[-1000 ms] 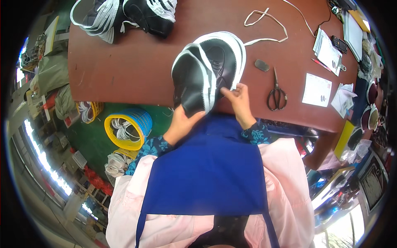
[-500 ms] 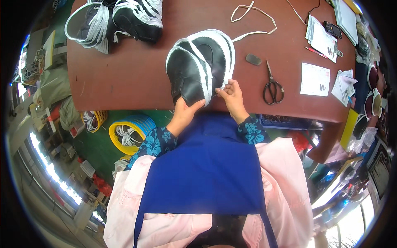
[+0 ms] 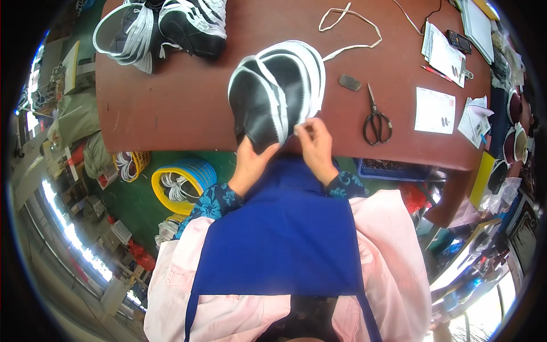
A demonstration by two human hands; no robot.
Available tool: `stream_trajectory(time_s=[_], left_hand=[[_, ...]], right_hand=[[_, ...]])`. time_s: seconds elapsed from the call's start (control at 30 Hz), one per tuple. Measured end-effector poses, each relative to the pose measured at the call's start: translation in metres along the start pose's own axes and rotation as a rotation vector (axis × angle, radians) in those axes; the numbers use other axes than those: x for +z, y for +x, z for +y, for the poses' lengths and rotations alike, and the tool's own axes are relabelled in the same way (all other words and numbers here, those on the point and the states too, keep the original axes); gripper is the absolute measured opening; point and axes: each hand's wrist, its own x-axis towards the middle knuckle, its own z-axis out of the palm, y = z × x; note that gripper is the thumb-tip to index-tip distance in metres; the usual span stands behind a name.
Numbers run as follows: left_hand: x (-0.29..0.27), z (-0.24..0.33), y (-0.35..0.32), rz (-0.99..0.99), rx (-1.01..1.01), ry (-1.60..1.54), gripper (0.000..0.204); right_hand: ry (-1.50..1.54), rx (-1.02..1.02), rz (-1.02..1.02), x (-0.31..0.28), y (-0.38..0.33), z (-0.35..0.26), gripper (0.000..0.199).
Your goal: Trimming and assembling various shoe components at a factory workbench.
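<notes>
Black shoe uppers with white stitched edging (image 3: 256, 105) lie layered together at the front middle of the table. My left hand (image 3: 251, 164) grips their near end, the thumb on top and the fingers hidden beneath. At the right near side of the same uppers is my right hand (image 3: 317, 151), its thumb and forefinger pinched at the white edging. What exactly lies between those fingertips is too small to make out. Right of the hands, black-handled scissors (image 3: 376, 124) rest on the table beside a small dark oval piece (image 3: 350, 82).
More black and white uppers (image 3: 191, 28) are piled at the far left of the brown table (image 3: 171, 114). A thin white strip (image 3: 364, 23) curls behind the held ones. Papers (image 3: 435, 109) and a handheld device (image 3: 458, 41) lie right. A yellow-blue basket (image 3: 165, 196) stands on the floor.
My right hand has shifted slightly left and down, and its fingers have drawn in along the white edging. The held uppers have fanned apart slightly; my left hand keeps its grip.
</notes>
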Motion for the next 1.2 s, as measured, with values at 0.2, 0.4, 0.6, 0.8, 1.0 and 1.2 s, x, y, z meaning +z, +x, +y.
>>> stream_trajectory(time_s=[0.2, 0.4, 0.6, 0.8, 1.0, 1.2], left_hand=[[-0.071, 0.002, -0.019, 0.191, -0.372, -0.585, 0.038], [-0.115, 0.002, -0.033, 0.241, -0.372, -0.753, 0.038], [-0.080, 0.008, -0.023, 0.105, -0.243, -0.370, 0.045], [-0.032, -0.006, -0.001, -0.097, 0.004, -0.019, 0.055], [-0.020, -0.010, 0.017, -0.102, -0.027, -0.168, 0.051], [-0.018, 0.006, 0.017, -0.157, -0.271, -0.454, 0.051]], right_hand=[[0.069, 0.026, -0.004, -0.001, 0.017, -0.004, 0.011], [0.037, 0.335, 0.041, -0.029, 0.056, 0.028, 0.015], [0.082, 0.281, 0.000, -0.022, 0.054, 0.016, 0.011], [0.192, 0.262, -0.090, 0.003, 0.032, -0.006, 0.009], [0.141, 0.222, -0.242, 0.006, 0.036, -0.025, 0.029], [-0.255, 0.203, -0.073, 0.016, 0.051, -0.023, 0.038]])
